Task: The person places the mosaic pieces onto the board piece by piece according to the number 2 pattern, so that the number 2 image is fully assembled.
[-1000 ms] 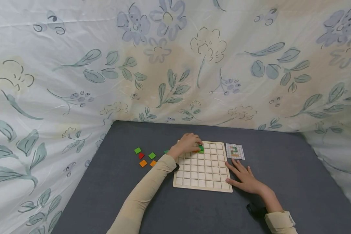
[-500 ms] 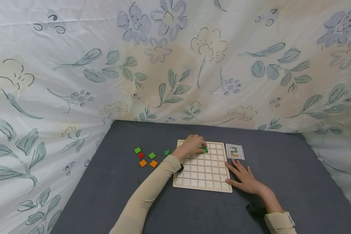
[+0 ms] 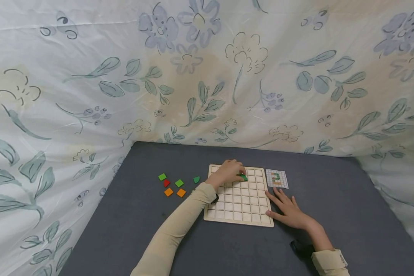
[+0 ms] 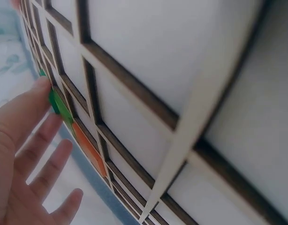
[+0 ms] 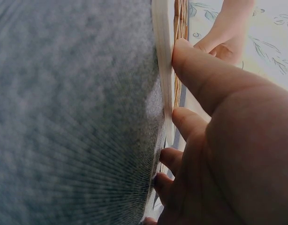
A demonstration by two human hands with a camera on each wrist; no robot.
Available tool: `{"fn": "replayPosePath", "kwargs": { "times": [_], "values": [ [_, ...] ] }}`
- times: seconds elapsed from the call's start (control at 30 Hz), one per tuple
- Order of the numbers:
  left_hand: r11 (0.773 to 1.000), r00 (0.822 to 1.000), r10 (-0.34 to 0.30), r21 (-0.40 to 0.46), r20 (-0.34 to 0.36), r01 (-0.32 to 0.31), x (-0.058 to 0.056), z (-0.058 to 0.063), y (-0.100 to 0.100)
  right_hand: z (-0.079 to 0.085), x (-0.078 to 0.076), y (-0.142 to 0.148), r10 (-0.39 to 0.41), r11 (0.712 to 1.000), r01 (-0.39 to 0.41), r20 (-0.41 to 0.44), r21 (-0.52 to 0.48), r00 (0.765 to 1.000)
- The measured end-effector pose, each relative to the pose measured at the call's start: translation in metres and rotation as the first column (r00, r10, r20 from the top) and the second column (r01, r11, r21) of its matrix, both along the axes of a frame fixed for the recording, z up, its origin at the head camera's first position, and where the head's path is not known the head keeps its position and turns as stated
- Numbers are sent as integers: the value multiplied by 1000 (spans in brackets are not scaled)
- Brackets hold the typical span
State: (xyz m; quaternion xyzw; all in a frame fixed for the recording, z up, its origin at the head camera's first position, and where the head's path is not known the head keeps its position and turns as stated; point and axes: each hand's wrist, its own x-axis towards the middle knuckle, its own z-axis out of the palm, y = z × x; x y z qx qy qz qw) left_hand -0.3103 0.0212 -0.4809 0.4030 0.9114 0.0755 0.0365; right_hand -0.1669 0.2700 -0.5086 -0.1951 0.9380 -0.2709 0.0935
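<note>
My left hand (image 3: 229, 171) reaches over the far part of a wooden grid board (image 3: 237, 207), thumb and fingertips at a green tile (image 3: 243, 177) in one of the upper rows. From the left wrist view, a light green tile (image 4: 63, 108) and an orange tile (image 4: 89, 147) lie in neighbouring squares below the thumb; the hand hides them from the head camera. My right hand (image 3: 290, 213) rests spread on the table, its thumb and index fingertip touching the board's right edge (image 5: 165, 70).
Left of the board lie loose tiles: a red one (image 3: 166, 183), two orange, two light green, and a dark green rounded one (image 3: 196, 179). A small printed card (image 3: 277, 179) with a coloured figure lies beyond the right hand. A floral cloth (image 3: 207, 76) rises behind the table.
My left hand has moved to the right along the board with the green tile, stopping one square over. The dark green loose tile has come out from behind the arm. My right hand stays put.
</note>
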Motion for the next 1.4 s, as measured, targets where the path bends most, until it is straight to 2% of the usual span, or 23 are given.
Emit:
{"fn": "replayPosePath", "kwargs": {
  "times": [0.23, 0.43, 0.7, 0.87, 1.13, 1.4],
  "values": [
    [1000, 999, 22, -9, 24, -22, -2, -3, 0, -2, -1, 0, 2, 1000, -2, -29, -18, 1000],
    [999, 999, 27, -30, 24, -26, -2, -2, -2, -2, -1, 1, 1, 1000, -1, -13, 3, 1000],
    [1000, 999, 17, -5, 40, -17, -2, 1, -7, -2, -2, 2, 2, 1000, -2, -4, 13, 1000],
    [999, 998, 26, 18, 61, -27, -1, 4, -12, -2, -3, 2, 4, 1000, -4, 0, 8, 1000],
    [997, 996, 51, 59, 74, -56, 1, 16, -20, -3, -2, 3, 11, 1000, -11, -16, 2, 1000],
    [990, 990, 103, 86, 98, -111, 3, 19, -33, -4, -3, 4, 23, 1000, -23, -5, -8, 1000]
  ]
}}
